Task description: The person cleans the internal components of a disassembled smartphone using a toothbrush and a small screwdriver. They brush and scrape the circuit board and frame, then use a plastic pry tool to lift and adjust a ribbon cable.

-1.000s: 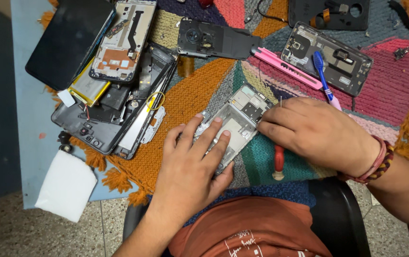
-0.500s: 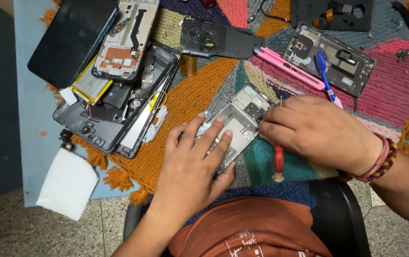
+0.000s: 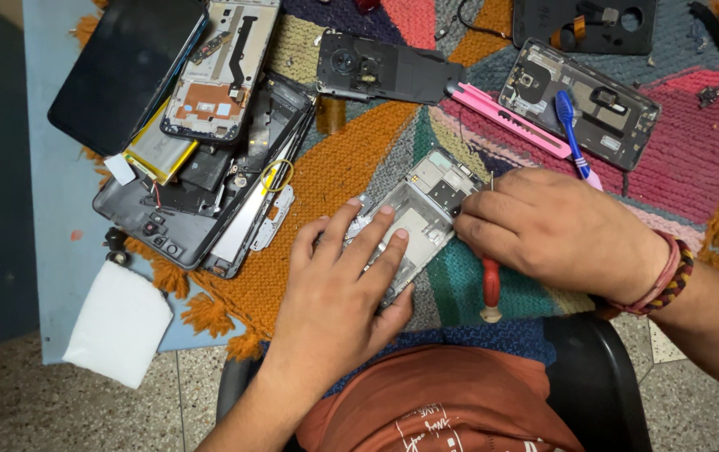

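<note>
Silver frame: phone frame [image 3: 416,219] lies tilted on the knitted mat [image 3: 342,167], near the table's front edge, between both hands.
Left hand: left hand [image 3: 338,289] lies flat on the frame's lower half, fingers [image 3: 380,251] spread and pressing down.
Right hand: right hand [image 3: 556,230] is curled at the frame's upper right corner, fingertips pressed together around a thin tool tip; the red handle [image 3: 491,289] shows beneath the palm.
Step in hand: judged as working a small fastener or part at that corner.
Next move: calls for a steady frame and a vertical tool.
Surroundings: stacked phone parts [image 3: 200,159] left; pink cutter [image 3: 506,119] and blue brush [image 3: 573,134] behind.
</note>
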